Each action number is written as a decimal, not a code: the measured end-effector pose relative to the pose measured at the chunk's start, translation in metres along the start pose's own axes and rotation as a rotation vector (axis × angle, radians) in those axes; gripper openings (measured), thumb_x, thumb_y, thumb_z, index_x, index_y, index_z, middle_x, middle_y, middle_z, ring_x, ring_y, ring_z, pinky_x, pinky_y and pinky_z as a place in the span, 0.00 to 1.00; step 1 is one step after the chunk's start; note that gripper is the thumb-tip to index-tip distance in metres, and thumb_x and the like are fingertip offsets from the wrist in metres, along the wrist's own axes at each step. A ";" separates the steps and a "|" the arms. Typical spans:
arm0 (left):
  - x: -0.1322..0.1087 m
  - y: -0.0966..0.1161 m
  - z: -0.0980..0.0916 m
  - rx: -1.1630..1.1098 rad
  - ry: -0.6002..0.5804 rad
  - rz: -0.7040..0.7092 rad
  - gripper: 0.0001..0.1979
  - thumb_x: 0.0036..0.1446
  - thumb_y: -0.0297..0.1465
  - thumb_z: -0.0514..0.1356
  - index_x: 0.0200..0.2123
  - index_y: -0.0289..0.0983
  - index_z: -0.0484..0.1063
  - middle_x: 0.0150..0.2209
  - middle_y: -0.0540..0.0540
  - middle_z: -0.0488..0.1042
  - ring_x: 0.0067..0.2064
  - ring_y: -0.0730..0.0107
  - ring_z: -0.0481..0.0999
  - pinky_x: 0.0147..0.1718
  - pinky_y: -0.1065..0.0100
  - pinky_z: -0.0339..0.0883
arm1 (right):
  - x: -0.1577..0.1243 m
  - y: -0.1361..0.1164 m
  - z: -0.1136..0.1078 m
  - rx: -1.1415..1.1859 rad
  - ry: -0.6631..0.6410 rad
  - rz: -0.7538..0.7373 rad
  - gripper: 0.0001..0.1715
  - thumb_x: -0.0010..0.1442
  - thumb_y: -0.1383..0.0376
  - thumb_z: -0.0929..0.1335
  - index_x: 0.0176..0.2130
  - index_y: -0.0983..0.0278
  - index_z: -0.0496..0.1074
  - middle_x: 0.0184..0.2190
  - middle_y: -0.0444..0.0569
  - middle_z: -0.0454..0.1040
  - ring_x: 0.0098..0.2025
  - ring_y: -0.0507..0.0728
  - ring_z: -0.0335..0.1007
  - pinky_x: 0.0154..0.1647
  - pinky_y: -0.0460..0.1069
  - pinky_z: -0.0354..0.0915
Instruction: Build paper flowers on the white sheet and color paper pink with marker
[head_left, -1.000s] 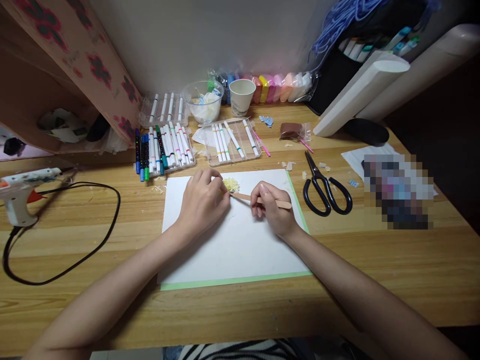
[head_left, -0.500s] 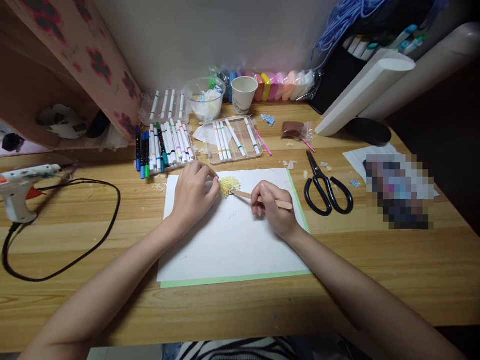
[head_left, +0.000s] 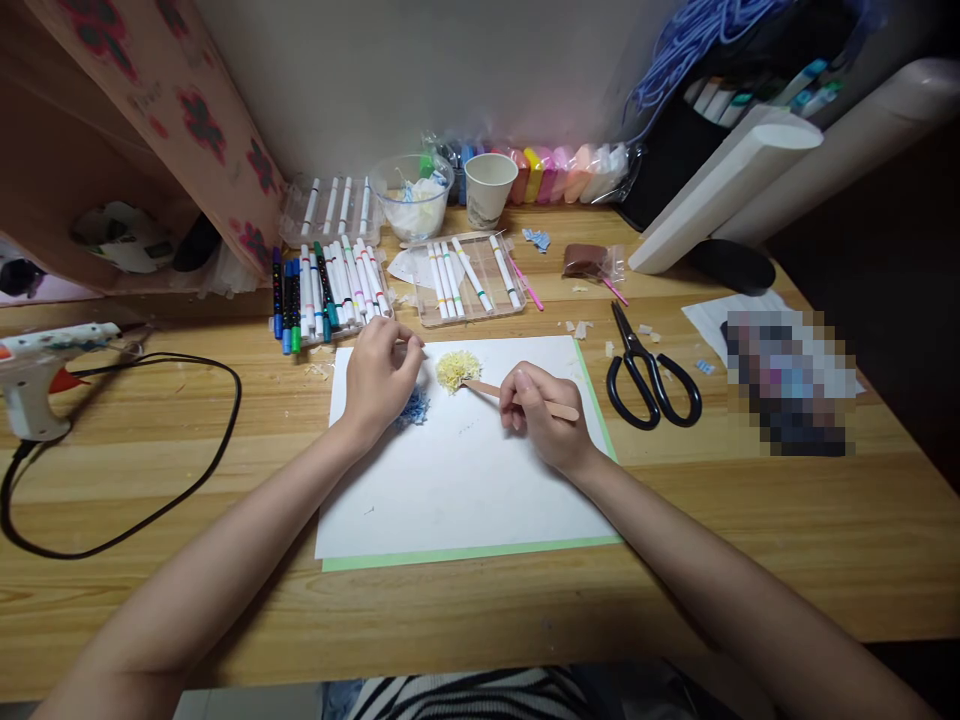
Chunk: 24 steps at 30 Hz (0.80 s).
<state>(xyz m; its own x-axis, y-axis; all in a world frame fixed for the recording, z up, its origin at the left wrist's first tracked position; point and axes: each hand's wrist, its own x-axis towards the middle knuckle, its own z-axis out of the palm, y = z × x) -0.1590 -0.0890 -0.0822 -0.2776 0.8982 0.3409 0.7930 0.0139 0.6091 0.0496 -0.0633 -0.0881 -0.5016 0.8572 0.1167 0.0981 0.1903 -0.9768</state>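
Note:
My right hand [head_left: 546, 415] is closed around a flat wooden craft stick [head_left: 491, 390]. The stick's tip touches the lower right edge of a small heap of yellow shreds [head_left: 458, 371] on a white sheet of paper [head_left: 465, 490]. To the left of that heap is my left hand [head_left: 381, 378], its fingers loosely bent, thumb a little apart, nothing visible in them. Beside and partly under its palm lies a heap of blue shreds [head_left: 414, 408]. Green paper [head_left: 480, 552] shows along the sheet's lower and right edges.
Black-handled scissors [head_left: 641, 375] lie right of the sheet. Several markers [head_left: 341, 285], a marker case [head_left: 472, 280], a plastic bowl [head_left: 412, 200] and a paper cup [head_left: 490, 190] stand behind. At left, a glue gun [head_left: 41, 385] trails its black cord [head_left: 236, 400].
My left hand has drawn back left, away from the yellow heap, and the blue shreds now show beside it. The right hand and stick have barely moved.

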 end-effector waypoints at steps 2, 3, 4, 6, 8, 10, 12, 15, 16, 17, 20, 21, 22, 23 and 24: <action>0.002 -0.003 0.001 -0.056 -0.005 -0.046 0.08 0.57 0.26 0.54 0.25 0.38 0.67 0.29 0.49 0.66 0.32 0.70 0.66 0.31 0.67 0.59 | 0.001 -0.003 0.001 -0.064 -0.014 -0.032 0.24 0.66 0.52 0.57 0.25 0.62 0.65 0.16 0.41 0.65 0.17 0.48 0.61 0.20 0.44 0.57; 0.002 -0.004 0.001 -0.074 -0.006 -0.060 0.09 0.57 0.26 0.54 0.25 0.38 0.67 0.28 0.49 0.66 0.31 0.70 0.65 0.30 0.67 0.58 | 0.003 -0.006 0.001 -0.107 -0.025 -0.058 0.24 0.66 0.53 0.57 0.25 0.62 0.64 0.16 0.41 0.66 0.17 0.48 0.61 0.20 0.45 0.57; 0.003 -0.005 0.001 -0.088 -0.006 -0.070 0.09 0.57 0.26 0.54 0.25 0.37 0.67 0.28 0.50 0.66 0.31 0.71 0.65 0.30 0.68 0.58 | 0.006 -0.010 0.003 -0.156 -0.037 -0.091 0.24 0.66 0.53 0.57 0.24 0.62 0.64 0.15 0.41 0.66 0.17 0.48 0.61 0.21 0.45 0.58; 0.003 -0.005 0.001 -0.104 0.001 -0.084 0.09 0.56 0.26 0.54 0.24 0.37 0.67 0.27 0.50 0.66 0.30 0.71 0.65 0.30 0.68 0.57 | 0.015 -0.019 0.006 -0.259 -0.063 -0.163 0.25 0.67 0.54 0.56 0.23 0.62 0.63 0.14 0.41 0.65 0.17 0.49 0.61 0.23 0.45 0.58; 0.003 -0.005 0.001 -0.108 0.003 -0.100 0.09 0.55 0.26 0.54 0.23 0.37 0.66 0.26 0.50 0.65 0.30 0.71 0.64 0.30 0.68 0.57 | 0.027 -0.029 0.011 -0.349 -0.076 -0.199 0.28 0.67 0.53 0.56 0.20 0.62 0.61 0.12 0.41 0.63 0.17 0.49 0.61 0.24 0.46 0.58; 0.003 -0.005 0.001 -0.104 -0.003 -0.111 0.09 0.55 0.26 0.54 0.23 0.37 0.66 0.26 0.51 0.64 0.30 0.71 0.64 0.30 0.68 0.57 | 0.040 -0.039 0.016 -0.406 -0.070 -0.173 0.30 0.66 0.52 0.56 0.17 0.62 0.60 0.10 0.41 0.61 0.16 0.49 0.59 0.24 0.46 0.56; 0.003 -0.004 0.001 -0.100 -0.012 -0.121 0.09 0.55 0.27 0.54 0.23 0.37 0.66 0.26 0.51 0.65 0.30 0.71 0.64 0.30 0.68 0.57 | 0.053 -0.048 0.021 -0.413 -0.074 -0.125 0.33 0.65 0.50 0.57 0.15 0.62 0.60 0.08 0.40 0.59 0.15 0.49 0.58 0.23 0.46 0.55; 0.003 -0.004 0.001 -0.102 -0.021 -0.127 0.08 0.55 0.26 0.54 0.24 0.37 0.66 0.27 0.51 0.65 0.30 0.71 0.64 0.31 0.68 0.57 | 0.065 -0.056 0.025 -0.397 -0.096 -0.067 0.35 0.63 0.46 0.58 0.13 0.63 0.60 0.07 0.40 0.57 0.14 0.49 0.56 0.22 0.46 0.54; 0.003 -0.004 0.001 -0.105 -0.023 -0.127 0.08 0.55 0.26 0.55 0.24 0.37 0.66 0.27 0.51 0.65 0.30 0.71 0.64 0.31 0.68 0.57 | 0.067 -0.058 0.026 -0.398 -0.100 -0.056 0.36 0.63 0.46 0.59 0.13 0.63 0.60 0.07 0.40 0.57 0.14 0.49 0.56 0.22 0.46 0.53; 0.003 -0.004 0.001 -0.107 -0.024 -0.127 0.08 0.55 0.26 0.55 0.24 0.37 0.66 0.27 0.51 0.65 0.30 0.71 0.65 0.31 0.68 0.57 | 0.067 -0.059 0.026 -0.402 -0.101 -0.048 0.36 0.62 0.45 0.59 0.12 0.63 0.60 0.06 0.40 0.57 0.14 0.49 0.56 0.22 0.46 0.53; 0.003 -0.004 0.001 -0.114 -0.025 -0.130 0.08 0.55 0.26 0.55 0.24 0.37 0.66 0.27 0.50 0.65 0.30 0.71 0.65 0.31 0.68 0.57 | 0.066 -0.060 0.025 -0.407 -0.092 -0.036 0.36 0.62 0.45 0.60 0.12 0.63 0.61 0.06 0.41 0.58 0.14 0.49 0.57 0.22 0.46 0.53; 0.002 -0.004 0.001 -0.115 -0.026 -0.131 0.09 0.55 0.26 0.55 0.23 0.37 0.66 0.27 0.50 0.65 0.30 0.71 0.65 0.31 0.68 0.57 | 0.065 -0.060 0.025 -0.405 -0.087 -0.038 0.36 0.62 0.46 0.60 0.12 0.63 0.61 0.06 0.41 0.58 0.14 0.49 0.57 0.22 0.46 0.53; 0.002 -0.004 0.001 -0.115 -0.027 -0.131 0.09 0.55 0.26 0.54 0.24 0.37 0.66 0.27 0.50 0.66 0.30 0.71 0.65 0.31 0.68 0.57 | 0.064 -0.059 0.024 -0.402 -0.083 -0.042 0.36 0.62 0.46 0.60 0.12 0.63 0.61 0.06 0.41 0.58 0.14 0.49 0.58 0.23 0.46 0.54; 0.002 -0.004 0.001 -0.114 -0.027 -0.131 0.09 0.56 0.26 0.54 0.24 0.37 0.67 0.27 0.50 0.66 0.30 0.71 0.65 0.31 0.68 0.57 | 0.064 -0.058 0.024 -0.400 -0.081 -0.048 0.36 0.62 0.46 0.59 0.12 0.63 0.61 0.06 0.41 0.58 0.14 0.49 0.58 0.23 0.46 0.54; 0.002 -0.004 0.001 -0.113 -0.029 -0.131 0.09 0.56 0.26 0.54 0.24 0.37 0.67 0.27 0.50 0.66 0.30 0.71 0.65 0.31 0.68 0.57 | 0.063 -0.057 0.024 -0.399 -0.081 -0.051 0.36 0.63 0.46 0.59 0.12 0.63 0.61 0.06 0.41 0.58 0.14 0.50 0.58 0.23 0.46 0.54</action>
<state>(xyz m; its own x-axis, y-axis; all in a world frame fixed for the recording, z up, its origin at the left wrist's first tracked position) -0.1619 -0.0864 -0.0847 -0.3579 0.9041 0.2337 0.6844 0.0838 0.7242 -0.0082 -0.0313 -0.0293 -0.5786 0.8046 0.1333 0.3891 0.4160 -0.8220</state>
